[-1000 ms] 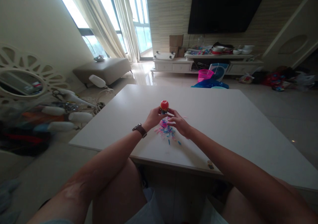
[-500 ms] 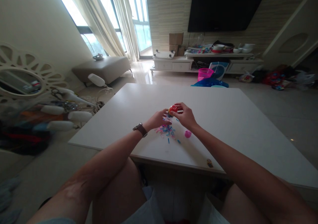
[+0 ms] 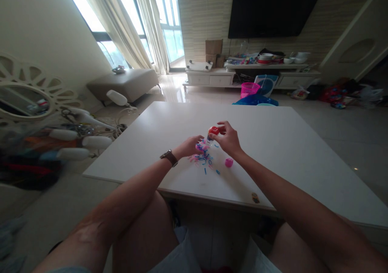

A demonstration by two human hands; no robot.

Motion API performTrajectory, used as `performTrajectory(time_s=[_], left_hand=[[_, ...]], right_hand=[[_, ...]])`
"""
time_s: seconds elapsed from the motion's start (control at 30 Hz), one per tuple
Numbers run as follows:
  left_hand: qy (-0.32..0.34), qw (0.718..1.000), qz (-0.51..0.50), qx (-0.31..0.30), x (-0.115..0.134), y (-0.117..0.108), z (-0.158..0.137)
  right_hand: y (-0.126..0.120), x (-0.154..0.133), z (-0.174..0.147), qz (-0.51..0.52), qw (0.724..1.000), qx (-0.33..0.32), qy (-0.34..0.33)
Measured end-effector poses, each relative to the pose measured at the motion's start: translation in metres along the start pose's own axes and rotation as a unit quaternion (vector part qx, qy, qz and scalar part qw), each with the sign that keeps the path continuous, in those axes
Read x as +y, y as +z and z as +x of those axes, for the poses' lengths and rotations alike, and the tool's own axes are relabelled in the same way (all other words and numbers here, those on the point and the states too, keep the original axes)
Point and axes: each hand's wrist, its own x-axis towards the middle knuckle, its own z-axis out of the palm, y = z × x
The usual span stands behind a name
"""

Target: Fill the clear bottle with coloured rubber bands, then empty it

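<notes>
My right hand pinches a small, shiny red round object above the table. A dark patch and something clear show at its lower side; I cannot make out whether they are one piece. Close by on the left, my left hand is curled around a clump of small pink and blue pieces. Whether a clear container surrounds that clump cannot be seen. Below the hands, more pink and blue strips lie scattered on the white table. A pink round object rests under my right forearm.
A small yellow and dark figure-like piece lies near the table's front edge. White lamp arms reach towards the left edge. Beyond the far edge stand a pink basket and a blue item.
My right hand has moved the red object slightly up and right, away from my left fingers. More of the pink and blue clump shows at my left hand.
</notes>
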Motion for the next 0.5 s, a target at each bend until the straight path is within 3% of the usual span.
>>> performTrajectory(time_s=[0.5], left_hand=[[0.001,1.0,-0.006,0.005,-0.0005,0.0002,-0.0008]], right_hand=[[-0.0032,-0.0063,-0.0003,-0.042,0.999,-0.005,-0.011]])
